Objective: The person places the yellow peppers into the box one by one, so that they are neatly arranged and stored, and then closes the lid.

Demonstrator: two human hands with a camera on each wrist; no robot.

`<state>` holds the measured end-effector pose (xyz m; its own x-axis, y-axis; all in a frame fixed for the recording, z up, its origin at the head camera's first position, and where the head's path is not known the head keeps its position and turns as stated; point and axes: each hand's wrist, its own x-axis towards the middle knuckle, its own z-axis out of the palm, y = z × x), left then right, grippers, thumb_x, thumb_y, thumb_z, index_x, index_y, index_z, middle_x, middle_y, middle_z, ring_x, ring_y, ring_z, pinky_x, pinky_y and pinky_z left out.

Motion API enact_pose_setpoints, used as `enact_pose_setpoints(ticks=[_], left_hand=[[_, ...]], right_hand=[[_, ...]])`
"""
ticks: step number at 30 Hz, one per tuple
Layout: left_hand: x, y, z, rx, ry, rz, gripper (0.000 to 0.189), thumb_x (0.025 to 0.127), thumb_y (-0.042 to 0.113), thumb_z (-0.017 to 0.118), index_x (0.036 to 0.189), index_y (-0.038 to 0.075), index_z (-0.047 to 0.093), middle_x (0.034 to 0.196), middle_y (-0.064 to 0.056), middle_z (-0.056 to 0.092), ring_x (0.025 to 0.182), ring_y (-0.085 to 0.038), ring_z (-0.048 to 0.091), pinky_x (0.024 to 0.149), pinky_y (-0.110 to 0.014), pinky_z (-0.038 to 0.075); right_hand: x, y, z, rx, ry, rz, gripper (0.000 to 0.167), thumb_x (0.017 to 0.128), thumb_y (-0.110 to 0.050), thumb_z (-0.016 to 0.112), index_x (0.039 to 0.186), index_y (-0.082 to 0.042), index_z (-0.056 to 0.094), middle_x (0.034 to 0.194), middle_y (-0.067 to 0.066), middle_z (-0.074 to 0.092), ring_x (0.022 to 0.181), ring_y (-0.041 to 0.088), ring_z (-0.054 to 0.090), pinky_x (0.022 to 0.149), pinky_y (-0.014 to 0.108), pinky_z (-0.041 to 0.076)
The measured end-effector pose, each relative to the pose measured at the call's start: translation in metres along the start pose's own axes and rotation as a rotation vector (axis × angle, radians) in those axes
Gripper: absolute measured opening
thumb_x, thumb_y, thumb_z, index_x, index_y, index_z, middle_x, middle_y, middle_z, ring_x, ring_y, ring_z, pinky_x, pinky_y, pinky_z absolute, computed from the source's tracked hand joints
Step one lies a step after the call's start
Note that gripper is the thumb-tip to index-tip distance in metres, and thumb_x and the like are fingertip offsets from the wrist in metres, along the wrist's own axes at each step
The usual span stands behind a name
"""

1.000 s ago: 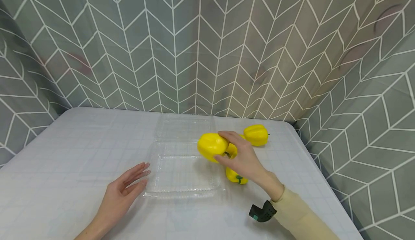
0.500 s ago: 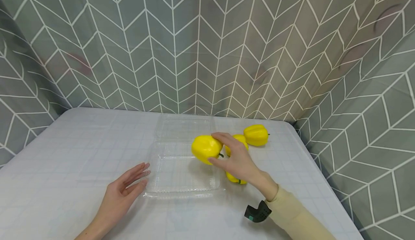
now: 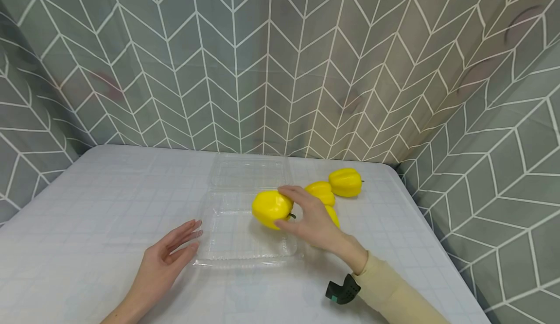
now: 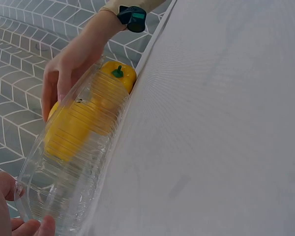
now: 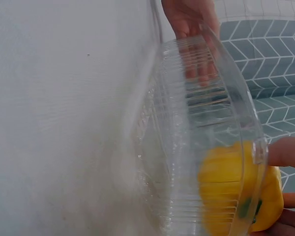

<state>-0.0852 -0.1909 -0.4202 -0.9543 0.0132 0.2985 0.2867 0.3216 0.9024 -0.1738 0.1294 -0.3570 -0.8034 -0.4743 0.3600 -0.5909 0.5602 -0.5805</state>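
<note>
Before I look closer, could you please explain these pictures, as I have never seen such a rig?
There is no machine: a person works bare-handed. The widest view is taken from the head, looking forward and down; the others from each wrist. On the white table lies a clear plastic clamshell container, its lid open toward the back. The right hand holds a yellow bell pepper at the container's right part; whether it touches the bottom is unclear. The left hand is at the container's left edge. Three more yellow bell peppers show to the right.
</note>
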Motion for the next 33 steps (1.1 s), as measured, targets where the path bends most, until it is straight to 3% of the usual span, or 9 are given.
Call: enact_pose_setpoints(ticks=[8, 24, 33], left_hand=[[0.000, 0.000, 0.000, 0.002, -0.002, -0.003, 0.048, 0.097, 0.010, 0.066, 0.143, 0.006, 0.052, 0.138, -0.018, 0.061, 0.119, -0.001, 0.061, 0.091, -0.013, 0.054], [0.000, -0.002, 0.000, -0.002, -0.003, -0.004, 0.048, 0.097, 0.011, 0.066, 0.143, 0.007, 0.052, 0.137, -0.017, 0.061, 0.119, -0.002, 0.062, 0.092, -0.013, 0.054], [-0.001, -0.001, 0.000, -0.007, 0.003, 0.013, 0.048, 0.096, 0.008, 0.067, 0.143, 0.006, 0.052, 0.137, -0.018, 0.061, 0.119, -0.003, 0.062, 0.091, -0.014, 0.054]], right_hand=[[0.000, 0.002, 0.008, 0.000, -0.031, 0.018, 0.068, 0.078, -0.020, 0.086, 0.138, -0.004, 0.057, 0.141, 0.005, 0.057, 0.132, 0.026, 0.054, 0.113, 0.044, 0.044], [0.000, 0.004, 0.016, -0.083, -0.098, -0.043, 0.067, 0.080, -0.023, 0.085, 0.137, -0.001, 0.057, 0.140, 0.009, 0.057, 0.127, 0.027, 0.058, 0.108, 0.040, 0.050], [-0.001, 0.001, 0.015, -0.141, -0.149, -0.001, 0.068, 0.084, -0.027, 0.082, 0.142, -0.004, 0.053, 0.147, 0.009, 0.052, 0.134, 0.028, 0.052, 0.112, 0.045, 0.045]])
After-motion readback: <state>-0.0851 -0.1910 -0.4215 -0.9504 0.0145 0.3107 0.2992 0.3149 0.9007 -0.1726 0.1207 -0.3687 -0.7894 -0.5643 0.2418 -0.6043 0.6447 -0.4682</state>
